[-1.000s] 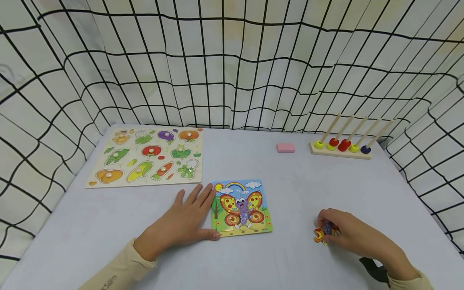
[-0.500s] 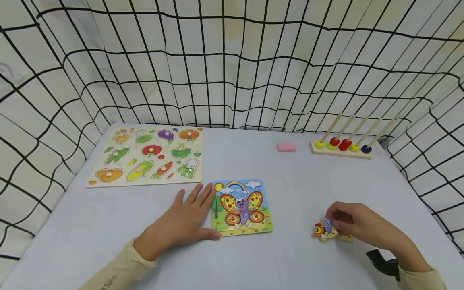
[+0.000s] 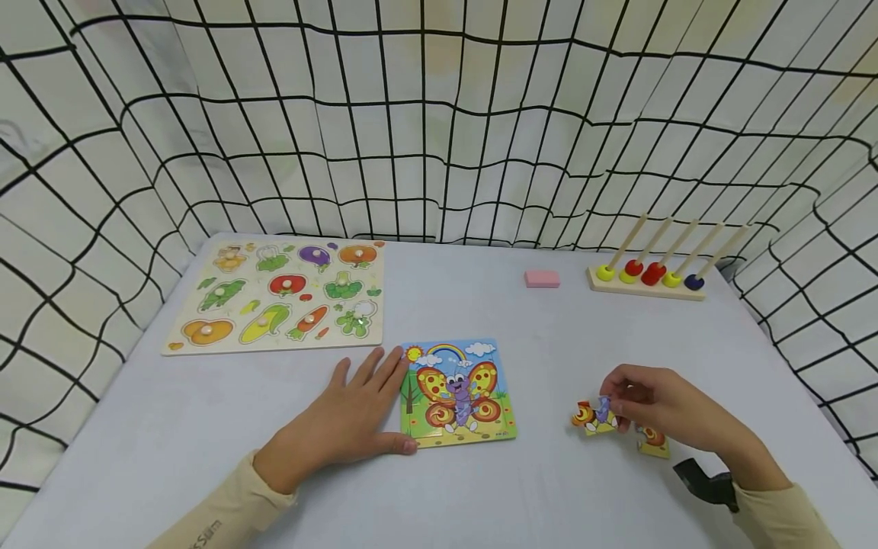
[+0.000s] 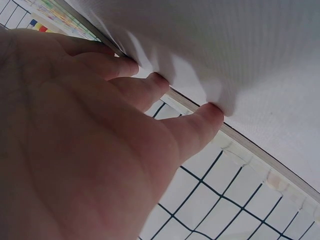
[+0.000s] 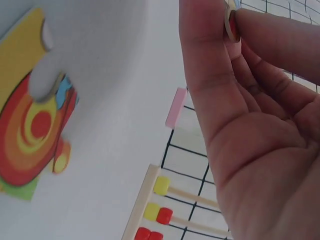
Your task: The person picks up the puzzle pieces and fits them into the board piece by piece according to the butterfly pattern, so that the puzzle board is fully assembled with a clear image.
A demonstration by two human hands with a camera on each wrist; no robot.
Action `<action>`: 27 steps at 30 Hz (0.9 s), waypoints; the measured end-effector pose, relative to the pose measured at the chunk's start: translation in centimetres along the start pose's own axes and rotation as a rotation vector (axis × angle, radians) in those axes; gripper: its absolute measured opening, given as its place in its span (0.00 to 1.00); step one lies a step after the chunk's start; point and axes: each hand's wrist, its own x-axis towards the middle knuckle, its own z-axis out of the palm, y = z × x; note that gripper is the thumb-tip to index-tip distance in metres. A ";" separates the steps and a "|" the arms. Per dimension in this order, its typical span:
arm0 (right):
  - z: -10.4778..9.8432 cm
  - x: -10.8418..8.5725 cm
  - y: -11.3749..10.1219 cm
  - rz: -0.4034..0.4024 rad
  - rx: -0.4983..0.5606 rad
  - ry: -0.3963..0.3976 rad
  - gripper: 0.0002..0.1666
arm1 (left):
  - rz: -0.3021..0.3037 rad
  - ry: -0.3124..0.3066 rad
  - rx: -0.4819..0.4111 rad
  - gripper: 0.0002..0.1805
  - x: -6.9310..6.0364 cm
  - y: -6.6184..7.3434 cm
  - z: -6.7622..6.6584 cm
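Observation:
A square butterfly puzzle [image 3: 458,393] lies on the white table, its picture facing up. My left hand [image 3: 350,415] rests spread along the puzzle's left edge, fingertips and thumb touching it. To the right, my right hand [image 3: 661,404] pinches a puzzle piece [image 3: 594,416] with a purple body and an orange swirl wing. In the right wrist view the thumb and a finger hold the edge of that puzzle piece [image 5: 231,25], mostly hidden. Another swirl-wing puzzle piece [image 3: 653,442] lies on the table below the right hand, also large in the right wrist view.
A vegetable peg puzzle board [image 3: 274,297] lies at the back left. A pink block [image 3: 542,280] and a bead stacker [image 3: 645,286] with upright pegs stand at the back right. Black netting [image 3: 439,107] encloses the far side and both flanks.
My right hand has drawn the pinched puzzle piece up and to the left, away from the other piece, which now shows beneath the hand. The left hand has stayed still.

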 end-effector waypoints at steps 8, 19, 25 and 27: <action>0.9 1.5 -1.2 -0.034 -0.002 -0.005 0.07 | -0.001 0.001 0.003 0.65 0.0 0.0 0.0; 2.8 4.0 -2.5 -0.070 -0.014 -0.034 0.05 | -0.004 -0.007 -0.011 0.66 0.0 -0.1 0.0; 3.9 5.3 -3.5 -0.096 -0.002 -0.051 0.04 | -0.005 -0.003 -0.012 0.66 0.1 -0.1 0.1; 4.2 5.8 -3.8 -0.105 0.001 -0.057 0.03 | -0.004 0.000 -0.011 0.66 0.1 -0.2 0.1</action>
